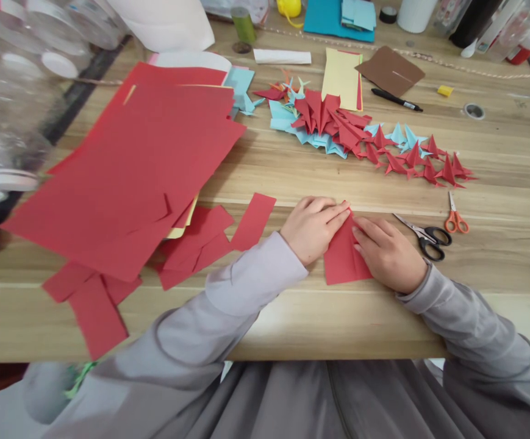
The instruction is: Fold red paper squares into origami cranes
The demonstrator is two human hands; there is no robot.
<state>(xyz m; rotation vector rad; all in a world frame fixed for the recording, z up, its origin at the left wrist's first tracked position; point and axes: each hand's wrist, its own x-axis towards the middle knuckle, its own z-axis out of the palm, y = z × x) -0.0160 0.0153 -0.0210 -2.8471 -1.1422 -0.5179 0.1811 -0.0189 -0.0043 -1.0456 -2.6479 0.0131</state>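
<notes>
Red sheet under both hands, mid front edge

I am working over the folded red sheet [341, 259], which is lying near the bench's [292, 323] front edge, around its middle. My left hand [313, 228] is resting open, fingers laid across the sheet's pointed top. My right hand [390, 253] is touching its right side; whether it is pinching, I cannot tell. Black-handled scissors [429, 235] are lying just right of that hand. Folded red and blue pieces [351, 131] are spreading toward the far edge.
</notes>
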